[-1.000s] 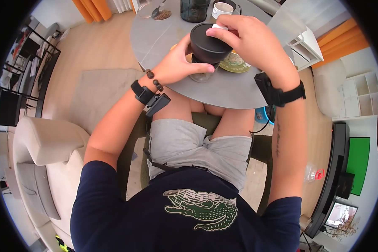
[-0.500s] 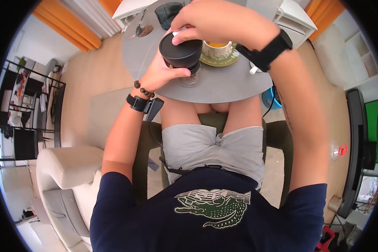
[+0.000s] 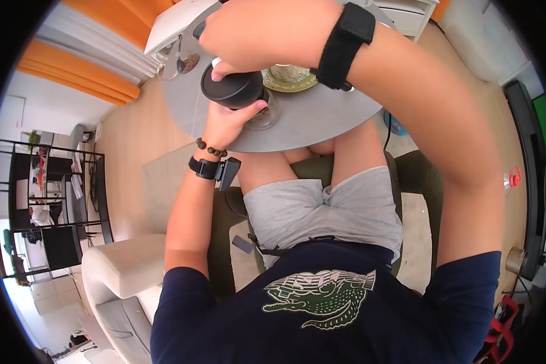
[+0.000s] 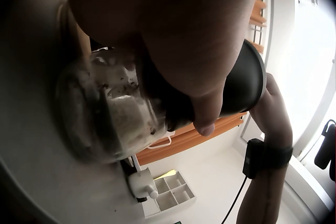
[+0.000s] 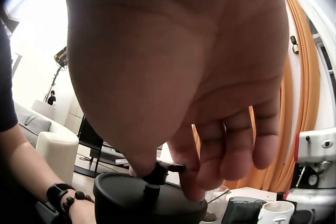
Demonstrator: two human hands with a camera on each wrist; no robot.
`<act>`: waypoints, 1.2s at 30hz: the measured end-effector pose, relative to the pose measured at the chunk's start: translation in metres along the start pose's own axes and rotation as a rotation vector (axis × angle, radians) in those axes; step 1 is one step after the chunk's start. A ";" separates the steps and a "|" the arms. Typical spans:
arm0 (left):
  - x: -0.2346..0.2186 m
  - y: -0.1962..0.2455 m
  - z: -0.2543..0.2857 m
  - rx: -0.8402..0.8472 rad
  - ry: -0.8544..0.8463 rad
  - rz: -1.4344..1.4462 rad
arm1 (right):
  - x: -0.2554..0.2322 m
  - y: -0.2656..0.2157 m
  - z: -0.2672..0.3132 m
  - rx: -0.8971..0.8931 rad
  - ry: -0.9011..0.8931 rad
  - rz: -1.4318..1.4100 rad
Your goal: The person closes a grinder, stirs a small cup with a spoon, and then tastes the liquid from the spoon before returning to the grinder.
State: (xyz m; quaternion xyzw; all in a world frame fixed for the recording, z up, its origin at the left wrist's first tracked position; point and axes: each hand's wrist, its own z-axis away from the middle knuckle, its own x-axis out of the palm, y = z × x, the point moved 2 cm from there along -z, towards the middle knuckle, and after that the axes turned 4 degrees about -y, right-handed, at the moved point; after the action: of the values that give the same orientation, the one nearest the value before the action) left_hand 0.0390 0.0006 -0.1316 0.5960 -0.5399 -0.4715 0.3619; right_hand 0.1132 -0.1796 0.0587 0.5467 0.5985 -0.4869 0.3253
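A hand coffee grinder with a black hopper (image 3: 233, 91) stands at the near edge of the grey table, on a clear glass jar (image 4: 113, 111) with dark bits inside. My left hand (image 3: 227, 124) grips its neck just under the hopper, thumb across the front. Over the black lid (image 5: 126, 195), my right hand (image 3: 255, 36) pinches the crank's white knob (image 3: 216, 62) between thumb and fingers, near the lid's left rim. In the right wrist view the other fingers hang down beside the lid; the far part of that hand is cut off in the head view.
Right behind the grinder is a green plate (image 3: 297, 84) with a patterned cup (image 3: 289, 71). A dark spoon (image 3: 179, 64) and a small heap of brown grounds (image 3: 191, 62) lie at the far left. A white mug (image 5: 275, 212) and a coffee machine (image 5: 317, 155) stand beyond.
My right hand has swung the knob from the lid's far right, across the back, to its left side. My left hand keeps its grip on the neck. The head view has turned.
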 end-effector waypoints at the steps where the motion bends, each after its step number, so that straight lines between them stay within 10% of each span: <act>1: 0.000 -0.001 -0.001 0.018 0.016 -0.004 | -0.002 -0.004 0.001 0.007 0.004 -0.003; 14: 0.022 0.007 0.001 0.075 0.329 -0.187 | 0.037 -0.030 -0.013 0.373 0.068 0.421; 20: 0.024 0.005 0.003 0.109 0.417 -0.200 | 0.042 -0.013 -0.005 0.225 0.128 0.385; 27: -0.015 0.006 0.002 -0.044 0.043 0.085 | 0.026 0.011 0.003 0.118 0.100 0.287; 29: -0.021 0.007 0.000 -0.095 -0.046 0.109 | -0.006 0.005 0.027 -0.196 0.026 -0.053; 36: -0.024 0.014 0.003 -0.060 -0.078 -0.041 | -0.013 -0.010 0.002 0.193 -0.167 -0.140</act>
State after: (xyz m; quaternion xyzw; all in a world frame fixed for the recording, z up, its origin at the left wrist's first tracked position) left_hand 0.0322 0.0220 -0.1156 0.5770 -0.5270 -0.5176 0.3484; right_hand 0.1056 -0.1850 0.0720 0.4899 0.5563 -0.6076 0.2852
